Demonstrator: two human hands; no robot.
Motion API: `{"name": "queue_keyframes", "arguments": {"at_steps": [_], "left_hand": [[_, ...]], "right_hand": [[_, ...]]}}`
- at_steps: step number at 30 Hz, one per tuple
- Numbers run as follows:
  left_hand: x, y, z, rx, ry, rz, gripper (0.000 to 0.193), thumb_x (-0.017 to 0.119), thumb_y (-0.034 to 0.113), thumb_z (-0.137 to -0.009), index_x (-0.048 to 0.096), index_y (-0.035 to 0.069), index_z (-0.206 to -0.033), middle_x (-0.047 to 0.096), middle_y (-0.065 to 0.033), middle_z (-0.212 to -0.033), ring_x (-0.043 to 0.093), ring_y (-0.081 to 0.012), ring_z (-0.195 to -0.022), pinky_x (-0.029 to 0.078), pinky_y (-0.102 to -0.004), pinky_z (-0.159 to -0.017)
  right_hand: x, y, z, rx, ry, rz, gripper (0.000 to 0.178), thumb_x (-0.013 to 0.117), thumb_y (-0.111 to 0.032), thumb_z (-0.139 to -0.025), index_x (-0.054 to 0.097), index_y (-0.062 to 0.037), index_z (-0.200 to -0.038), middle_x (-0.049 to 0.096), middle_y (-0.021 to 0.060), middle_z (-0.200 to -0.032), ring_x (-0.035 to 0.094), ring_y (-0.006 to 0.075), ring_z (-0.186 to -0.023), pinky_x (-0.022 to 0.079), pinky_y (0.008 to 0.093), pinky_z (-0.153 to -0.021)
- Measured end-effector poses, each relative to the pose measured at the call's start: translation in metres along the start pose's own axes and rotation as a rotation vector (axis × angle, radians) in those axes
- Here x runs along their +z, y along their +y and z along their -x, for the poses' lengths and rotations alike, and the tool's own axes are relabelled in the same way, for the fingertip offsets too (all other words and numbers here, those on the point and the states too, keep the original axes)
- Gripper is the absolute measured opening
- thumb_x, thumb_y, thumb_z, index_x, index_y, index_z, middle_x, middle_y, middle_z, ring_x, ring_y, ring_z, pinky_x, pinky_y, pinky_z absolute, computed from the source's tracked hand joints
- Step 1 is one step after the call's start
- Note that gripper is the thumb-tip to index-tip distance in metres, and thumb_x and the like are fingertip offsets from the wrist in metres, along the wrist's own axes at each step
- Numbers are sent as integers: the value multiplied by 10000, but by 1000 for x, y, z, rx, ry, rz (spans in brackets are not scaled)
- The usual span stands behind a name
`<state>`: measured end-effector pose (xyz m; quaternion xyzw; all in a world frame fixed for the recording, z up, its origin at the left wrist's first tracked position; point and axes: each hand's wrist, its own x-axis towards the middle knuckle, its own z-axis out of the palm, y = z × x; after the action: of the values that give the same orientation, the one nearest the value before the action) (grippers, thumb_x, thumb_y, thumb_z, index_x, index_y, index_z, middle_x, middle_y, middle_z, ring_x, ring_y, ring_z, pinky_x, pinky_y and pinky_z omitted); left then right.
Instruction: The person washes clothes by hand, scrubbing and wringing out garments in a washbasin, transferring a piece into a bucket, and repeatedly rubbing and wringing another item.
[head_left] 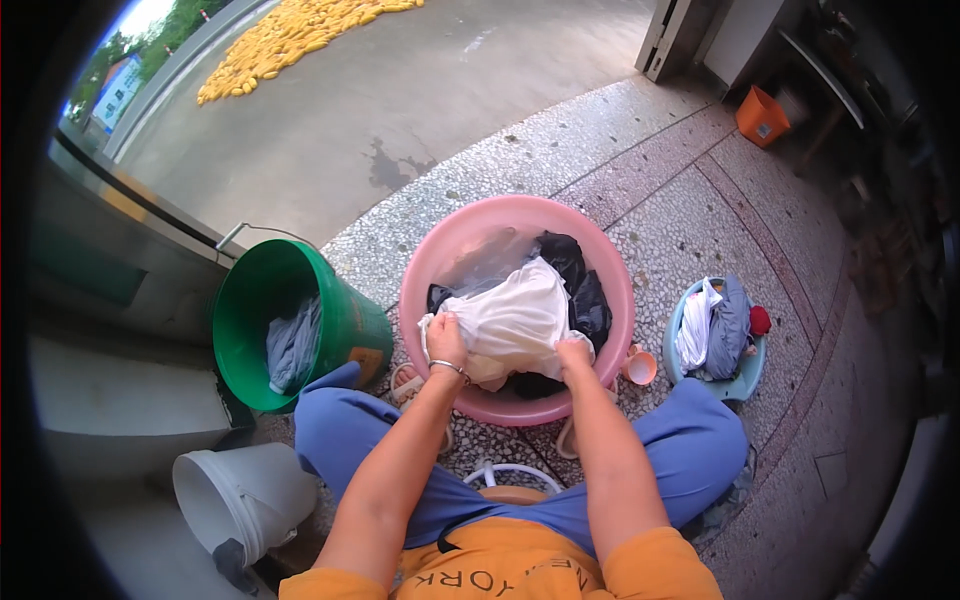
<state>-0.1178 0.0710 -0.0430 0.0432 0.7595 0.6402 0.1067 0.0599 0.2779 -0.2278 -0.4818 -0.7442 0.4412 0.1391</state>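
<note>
A white cloth garment (515, 315) is stretched between my two hands over a large pink basin (618, 275). My left hand (446, 340) grips its left edge, fingers closed. At the opposite edge, my right hand (574, 358) is closed round the fabric. The garment's exact kind cannot be made out. Black clothes (590, 305) lie in the basin behind and beside the white cloth, and greyish water shows at the back left of the basin.
A green bucket (358, 330) with grey cloth stands at left, a white bucket (270, 490) nearer me. Right of the basin are an orange-and-white cup (640, 367) and a blue basin (745, 385) of clothes. An orange bin (762, 117) stands far right; corn cobs (290, 40) lie outside.
</note>
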Motion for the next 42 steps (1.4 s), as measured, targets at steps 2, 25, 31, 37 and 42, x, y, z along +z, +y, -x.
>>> {"name": "queue_keyframes", "arguments": {"at_steps": [2, 25, 31, 37, 42], "left_hand": [[-95, -15, -7, -56, 196, -80, 264, 460, 209, -874, 546, -24, -784, 551, -86, -694, 500, -165, -656, 422, -318, -632], [-107, 135, 13, -405, -732, 970, 381, 590, 282, -827, 530, 7, -1085, 605, -99, -987, 605, -201, -872, 505, -362, -807], [-52, 34, 16, -876, -384, 1285, 317, 512, 423, -855, 571, 112, -883, 603, -49, -797, 599, -212, -727, 511, -366, -736], [-47, 1, 26, -735, -386, 1050, 326, 507, 391, -872, 510, 123, -687, 516, -21, -631, 506, -126, -553, 407, -288, -471], [-18, -2, 42, -808, -253, 1093, 144, 521, 212, -831, 566, 100, -753, 555, -35, -696, 547, -157, -595, 448, -299, -532]], "right_hand": [[52, -132, 53, 286, -137, -20, 133, 542, -145, -750, 636, -58, -786, 642, 138, -817, 614, 283, -782, 469, 365, -705], [-149, -362, 94, -842, -541, -78, 165, 638, -120, -709, 613, -76, -867, 568, 49, -930, 557, 176, -761, 458, 259, -641], [-16, -326, 174, -407, -510, -623, 124, 612, -144, -778, 578, -58, -861, 578, 44, -795, 544, 127, -702, 463, 271, -632], [13, -325, 162, -923, -354, 194, 198, 591, -208, -799, 560, -41, -699, 594, 155, -704, 584, 315, -649, 462, 370, -580], [27, -279, 128, -636, -127, 424, 272, 524, -251, -833, 567, -34, -675, 561, 208, -623, 572, 382, -616, 444, 432, -541]]}}
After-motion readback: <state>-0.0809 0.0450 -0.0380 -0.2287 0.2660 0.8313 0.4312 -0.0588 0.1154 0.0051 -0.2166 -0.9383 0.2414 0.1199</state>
